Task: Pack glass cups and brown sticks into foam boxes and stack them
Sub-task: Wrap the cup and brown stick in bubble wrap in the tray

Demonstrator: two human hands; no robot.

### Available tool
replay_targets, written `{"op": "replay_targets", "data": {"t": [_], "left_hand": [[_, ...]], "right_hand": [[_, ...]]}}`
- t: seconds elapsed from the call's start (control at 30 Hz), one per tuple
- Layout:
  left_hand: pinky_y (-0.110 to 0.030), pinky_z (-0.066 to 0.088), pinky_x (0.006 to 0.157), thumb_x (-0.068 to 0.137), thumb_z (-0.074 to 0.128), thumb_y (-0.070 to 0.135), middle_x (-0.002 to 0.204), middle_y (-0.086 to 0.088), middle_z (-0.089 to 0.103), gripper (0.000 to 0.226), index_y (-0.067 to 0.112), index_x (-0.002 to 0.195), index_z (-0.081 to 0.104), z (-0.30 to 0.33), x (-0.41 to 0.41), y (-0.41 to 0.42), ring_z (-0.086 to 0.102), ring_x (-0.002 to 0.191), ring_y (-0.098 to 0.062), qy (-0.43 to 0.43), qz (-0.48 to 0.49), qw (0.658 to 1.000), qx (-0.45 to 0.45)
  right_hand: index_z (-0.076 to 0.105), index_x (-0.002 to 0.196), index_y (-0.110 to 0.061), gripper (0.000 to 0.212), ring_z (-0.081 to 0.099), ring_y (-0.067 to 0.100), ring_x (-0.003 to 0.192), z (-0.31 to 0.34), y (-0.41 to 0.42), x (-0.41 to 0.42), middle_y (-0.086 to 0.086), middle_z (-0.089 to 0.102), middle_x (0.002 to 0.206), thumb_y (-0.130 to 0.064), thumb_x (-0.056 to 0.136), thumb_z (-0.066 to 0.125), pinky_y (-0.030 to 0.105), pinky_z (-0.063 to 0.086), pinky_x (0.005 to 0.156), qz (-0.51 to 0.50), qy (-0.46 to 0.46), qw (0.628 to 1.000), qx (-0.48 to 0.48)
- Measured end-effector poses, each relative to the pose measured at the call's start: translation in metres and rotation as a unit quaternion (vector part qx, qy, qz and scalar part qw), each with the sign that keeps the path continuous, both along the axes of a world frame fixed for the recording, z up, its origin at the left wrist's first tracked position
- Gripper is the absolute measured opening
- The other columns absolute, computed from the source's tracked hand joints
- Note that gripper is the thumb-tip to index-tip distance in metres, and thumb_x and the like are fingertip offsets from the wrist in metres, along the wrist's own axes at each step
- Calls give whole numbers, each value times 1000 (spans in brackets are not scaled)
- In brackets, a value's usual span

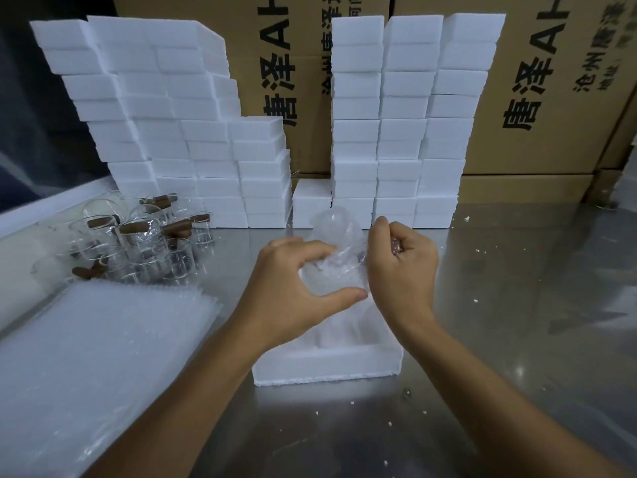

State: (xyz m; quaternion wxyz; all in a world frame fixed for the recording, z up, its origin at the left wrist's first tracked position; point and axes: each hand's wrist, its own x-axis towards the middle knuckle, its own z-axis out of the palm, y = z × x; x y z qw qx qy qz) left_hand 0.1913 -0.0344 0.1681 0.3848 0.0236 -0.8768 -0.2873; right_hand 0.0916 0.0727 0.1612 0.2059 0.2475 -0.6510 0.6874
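We hold a wrapped cup (339, 250) over the open box (327, 369), right above its cavity, so that it can go straight down once the wrap is tight. Our left hand (293, 288) curves around the bundle's near side, thumb low and fingers high, cradling it so the bubble wrap cannot spring loose. Our right hand (400, 267) is curled at the bundle's right edge and appears to pinch the wrap there, gathering the loose end; something small and pinkish shows in its palm, too blurred to name.

The box sits in the middle of the table (517, 305), close to us, which keeps the drop short for fragile glass. To our left lies the wrap stack (86, 357), touching nothing but the table and within easy reach of the left hand. Behind it the unpacked cups (138, 239) cluster together with sticks (175, 227) laid in and among them, so 1 cup and its stick come up together.

Along the back, 2 groups of closed boxes (406, 125) stand stacked against the cartons (551, 98), which brace the tall columns. We judge the packing of this box as just beginning: its cavity looks unfilled, and no lid is near.
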Motion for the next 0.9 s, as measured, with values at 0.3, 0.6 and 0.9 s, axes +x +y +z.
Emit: {"op": "replay_targets", "data": {"t": [0.3,0.6,0.9], "left_hand": [[-48,53,66,74,78,36,69,-1,72,22,14,76,76,12,4,-6,67,65,-24,-130,-165,974,87],[-36,49,56,73,80,30,60,5,66,18,16,64,72,8,3,-6,59,55,-14,-79,-183,973,114],[-37,57,80,64,80,30,101,4,62,34,27,88,56,-14,-16,13,65,92,-16,111,-9,957,267]], "right_hand": [[23,52,-29,51,22,9,44,3,-4,12,-9,23,44,-12,92,51,24,20,47,10,86,995,-43],[27,53,-17,48,23,9,47,3,-7,14,-10,23,47,-10,94,52,25,23,48,42,41,996,-66],[56,69,-6,40,58,16,59,3,-5,3,3,59,62,-35,82,79,30,54,60,240,-186,947,-103]]}}
